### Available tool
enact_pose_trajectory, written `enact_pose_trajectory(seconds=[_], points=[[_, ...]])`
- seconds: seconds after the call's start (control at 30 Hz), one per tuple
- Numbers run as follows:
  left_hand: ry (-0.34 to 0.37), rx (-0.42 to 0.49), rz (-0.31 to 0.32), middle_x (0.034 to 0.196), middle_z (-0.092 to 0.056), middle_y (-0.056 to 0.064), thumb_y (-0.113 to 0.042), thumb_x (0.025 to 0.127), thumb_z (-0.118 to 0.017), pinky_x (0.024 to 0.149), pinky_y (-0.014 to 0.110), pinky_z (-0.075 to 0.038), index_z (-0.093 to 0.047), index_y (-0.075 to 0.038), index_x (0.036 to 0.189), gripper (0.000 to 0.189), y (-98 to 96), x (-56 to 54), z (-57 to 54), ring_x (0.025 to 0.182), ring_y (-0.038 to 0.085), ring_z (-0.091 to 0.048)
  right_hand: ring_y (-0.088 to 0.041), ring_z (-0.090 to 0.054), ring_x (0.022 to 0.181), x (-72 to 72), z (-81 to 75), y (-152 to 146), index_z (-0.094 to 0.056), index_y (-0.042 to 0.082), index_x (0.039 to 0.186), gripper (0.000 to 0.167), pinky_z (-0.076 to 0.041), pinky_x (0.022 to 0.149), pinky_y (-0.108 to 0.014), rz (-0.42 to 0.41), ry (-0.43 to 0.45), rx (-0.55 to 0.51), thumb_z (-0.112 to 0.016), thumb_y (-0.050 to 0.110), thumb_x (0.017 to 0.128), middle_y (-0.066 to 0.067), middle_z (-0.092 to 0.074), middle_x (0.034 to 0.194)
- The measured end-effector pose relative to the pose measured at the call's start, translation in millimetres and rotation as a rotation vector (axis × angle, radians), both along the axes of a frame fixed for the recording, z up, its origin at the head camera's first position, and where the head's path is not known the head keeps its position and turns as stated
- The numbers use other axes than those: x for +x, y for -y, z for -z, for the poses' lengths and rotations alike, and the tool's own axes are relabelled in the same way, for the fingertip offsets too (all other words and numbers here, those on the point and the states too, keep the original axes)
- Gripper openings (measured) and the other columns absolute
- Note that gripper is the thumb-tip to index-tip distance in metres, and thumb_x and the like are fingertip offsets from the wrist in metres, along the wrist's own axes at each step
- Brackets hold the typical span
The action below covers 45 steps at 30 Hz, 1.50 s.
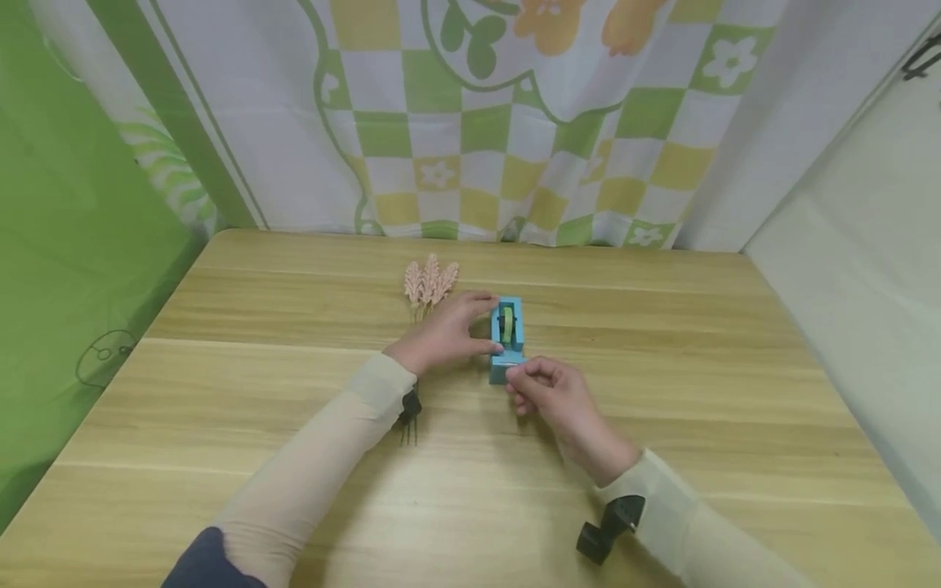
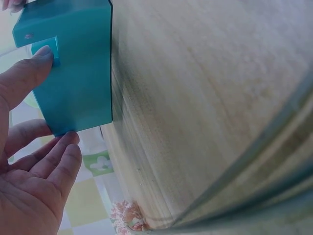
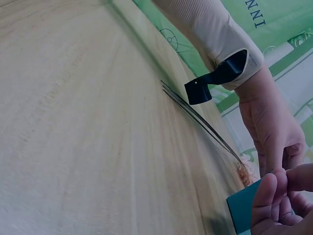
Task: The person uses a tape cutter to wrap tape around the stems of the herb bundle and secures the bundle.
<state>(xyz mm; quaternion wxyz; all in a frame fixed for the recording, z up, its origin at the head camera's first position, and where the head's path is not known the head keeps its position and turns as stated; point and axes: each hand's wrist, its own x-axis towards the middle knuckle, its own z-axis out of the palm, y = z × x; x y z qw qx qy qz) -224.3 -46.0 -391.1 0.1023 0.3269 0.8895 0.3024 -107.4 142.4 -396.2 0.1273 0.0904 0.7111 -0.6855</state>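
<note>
A blue tape dispenser (image 1: 496, 372) with a small greenish-yellow tape roll (image 1: 507, 324) in its well stands on the wooden table. My left hand (image 1: 450, 328) holds it from the left, thumb on the near part of its side and fingers at the back end. In the left wrist view, the thumb rests by a notch in the side of the dispenser (image 2: 80, 83). At the dispenser's near end, the thumb and forefinger of my right hand (image 1: 560, 400) pinch together by the cutting edge, at the end of the tape. The tape itself is too thin to make out there.
Pink artificial flower stalks (image 1: 430, 279) lie left of the dispenser, partly under my left forearm. Their dark stems (image 3: 200, 120) point toward the near edge of the table (image 1: 662, 327). Behind the table hangs a checked curtain (image 1: 500, 163).
</note>
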Motion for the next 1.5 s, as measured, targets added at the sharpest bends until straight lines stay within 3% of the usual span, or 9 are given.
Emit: enact_pose_trajectory(seconds=[0.43,1.5], points=[[-0.012,-0.007,0.007,0.163,-0.046,0.018,-0.035,0.091,-0.083,0.128,0.045,-0.034,-0.046,-0.002,0.155,0.082,-1.7,-2.8,-0.1,0.153,0.033,-0.043,-0.008,-0.064,0.073,7.0,2.9,1.7,-0.066,-0.004,0.107,0.012,-0.058,0.070,-0.020,0.036,0.035,-0.065,-0.062,0.007,0.104,0.002,-0.073,0.083],[-0.019,-0.021,0.009,0.163,-0.045,0.019,-0.036,0.090,-0.083,0.129,0.046,-0.032,-0.045,-0.002,0.155,0.083,-2.8,-1.7,-1.2,0.153,0.034,-0.042,-0.010,-0.064,0.079,36.5,-5.5,2.1,-0.063,-0.006,0.112,0.016,-0.058,0.075,-0.021,0.005,0.032,-0.058,-0.061,0.007,0.104,-0.003,-0.072,0.090]])
